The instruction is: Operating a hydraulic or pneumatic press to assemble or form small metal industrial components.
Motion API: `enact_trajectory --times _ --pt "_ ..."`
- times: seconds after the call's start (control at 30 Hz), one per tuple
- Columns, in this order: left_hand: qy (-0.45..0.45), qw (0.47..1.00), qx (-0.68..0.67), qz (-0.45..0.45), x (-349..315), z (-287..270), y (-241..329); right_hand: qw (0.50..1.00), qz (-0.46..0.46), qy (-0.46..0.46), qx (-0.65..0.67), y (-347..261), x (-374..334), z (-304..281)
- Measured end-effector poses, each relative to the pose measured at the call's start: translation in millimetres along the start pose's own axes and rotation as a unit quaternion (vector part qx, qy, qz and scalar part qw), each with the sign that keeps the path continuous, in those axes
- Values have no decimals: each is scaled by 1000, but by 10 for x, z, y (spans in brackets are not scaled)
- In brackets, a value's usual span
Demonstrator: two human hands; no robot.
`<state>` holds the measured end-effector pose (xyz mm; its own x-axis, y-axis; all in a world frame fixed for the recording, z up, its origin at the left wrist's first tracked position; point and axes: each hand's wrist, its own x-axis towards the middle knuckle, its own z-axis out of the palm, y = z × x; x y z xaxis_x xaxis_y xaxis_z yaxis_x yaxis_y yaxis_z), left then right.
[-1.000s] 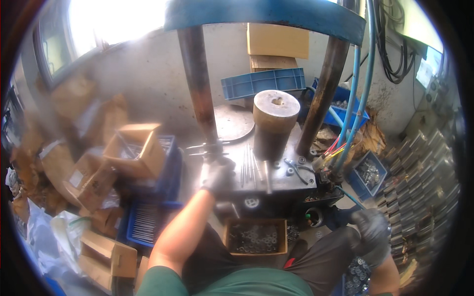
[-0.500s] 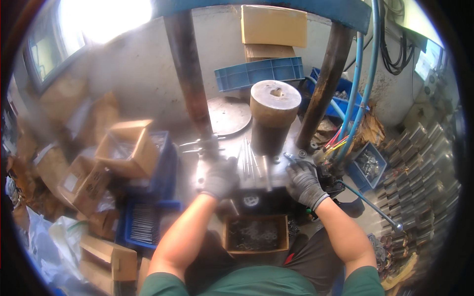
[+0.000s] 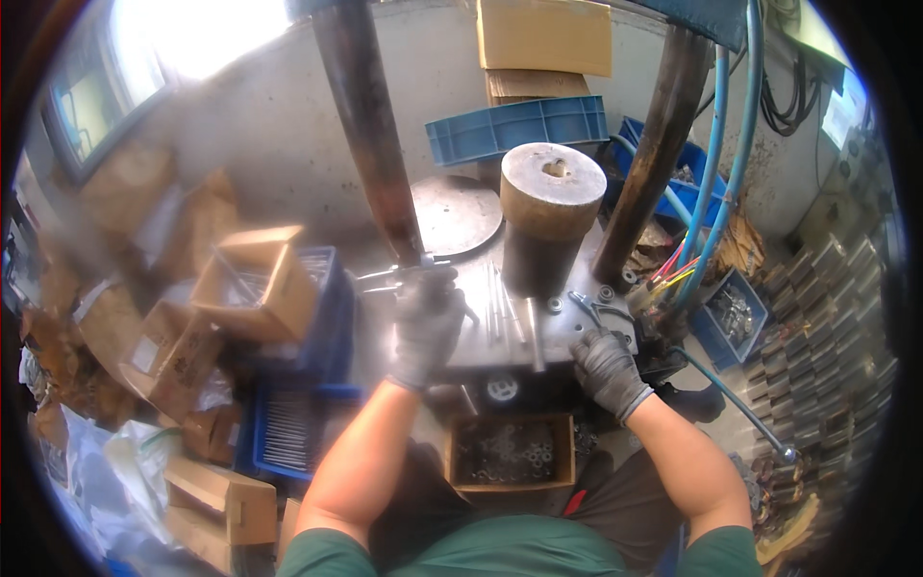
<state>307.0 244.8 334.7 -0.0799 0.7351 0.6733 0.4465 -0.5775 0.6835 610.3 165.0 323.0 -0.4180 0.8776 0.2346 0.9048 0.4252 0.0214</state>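
Note:
My left hand (image 3: 426, 322), in a dark grey glove, reaches forward over the steel table (image 3: 461, 348). Its fingers stretch to thin metal rods (image 3: 381, 281) at the foot of the left post, with the thumb apart; blur hides the fingertips. My right hand (image 3: 611, 373), gloved alike, is closed at the table's front right edge. Just beyond it lie pliers (image 3: 588, 308) with spread handles; whether the hand touches a handle is unclear. Slim pins (image 3: 496, 300) and a thicker metal bar (image 3: 536, 335) lie between my hands, before a thick steel cylinder (image 3: 548, 216).
Two dark posts (image 3: 370, 135) (image 3: 654, 144) rise from the table, with a round plate (image 3: 457, 213) behind. A box of small metal rings (image 3: 558, 483) sits below the front edge. Cartons (image 3: 252, 313) and a blue crate (image 3: 332, 322) stand left. Blue hoses (image 3: 726, 163) and stacked metal parts (image 3: 817, 337) are right.
My left hand has moved forward to the rods. My right hand has drawn back from the pliers' head, leaving more of the pliers visible. The whole view has shifted slightly.

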Motion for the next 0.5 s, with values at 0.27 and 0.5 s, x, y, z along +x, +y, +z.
enact_trajectory --times 0.27,0.5 --pt "-149 979 99 -93 -177 322 -441 964 39 161 208 82 -21 -51" --pt "-253 953 -35 -162 -264 404 474 628 278 127 715 175 -159 -290"
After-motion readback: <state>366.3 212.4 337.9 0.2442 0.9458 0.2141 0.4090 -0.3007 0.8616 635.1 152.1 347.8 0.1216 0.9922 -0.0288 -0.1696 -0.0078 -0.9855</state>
